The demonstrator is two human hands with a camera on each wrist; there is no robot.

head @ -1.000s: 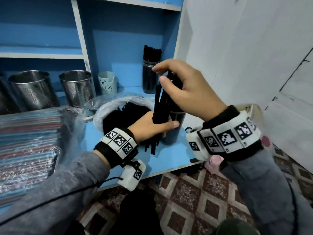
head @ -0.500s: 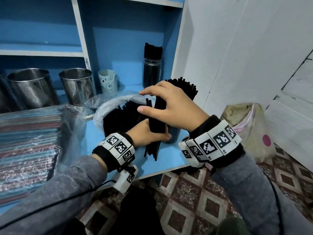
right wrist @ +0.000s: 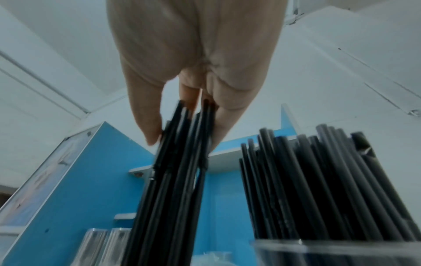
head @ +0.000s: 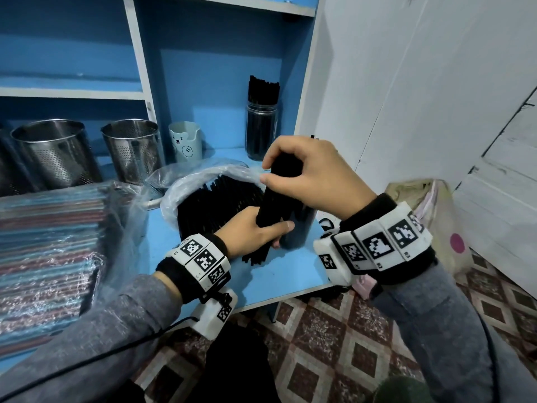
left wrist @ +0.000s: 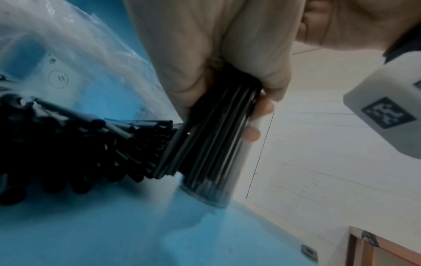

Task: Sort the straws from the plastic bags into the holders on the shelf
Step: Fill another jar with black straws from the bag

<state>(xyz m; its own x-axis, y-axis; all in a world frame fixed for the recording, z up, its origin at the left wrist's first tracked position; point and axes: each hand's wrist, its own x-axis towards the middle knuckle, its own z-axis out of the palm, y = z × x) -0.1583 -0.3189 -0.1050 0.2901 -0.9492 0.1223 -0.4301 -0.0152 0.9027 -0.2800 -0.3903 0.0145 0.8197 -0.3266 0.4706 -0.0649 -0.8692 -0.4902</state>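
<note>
A bundle of black straws (head: 273, 199) stands almost upright with its lower ends on the blue shelf board (head: 290, 271). My left hand (head: 261, 231) grips it low down, thumb across the front. My right hand (head: 268, 168) pinches its top between thumb and fingers; the right wrist view shows that pinch (right wrist: 182, 129). A clear jar (head: 300, 231) packed with black straws stands right against the bundle. In the left wrist view my left fingertips (left wrist: 262, 108) reach round the jar (left wrist: 212, 180). An open plastic bag (head: 203, 175) of black straws lies just behind.
A second jar of black straws (head: 263, 123) stands at the back of the shelf. A bear cup (head: 186, 141) and two perforated metal holders (head: 130, 149) (head: 52, 152) stand to its left. A bag of coloured straws (head: 43, 242) lies at far left. White wall on the right.
My right hand has come down from above the jar onto the top of the bundle. My left hand keeps its low grip on the straws.
</note>
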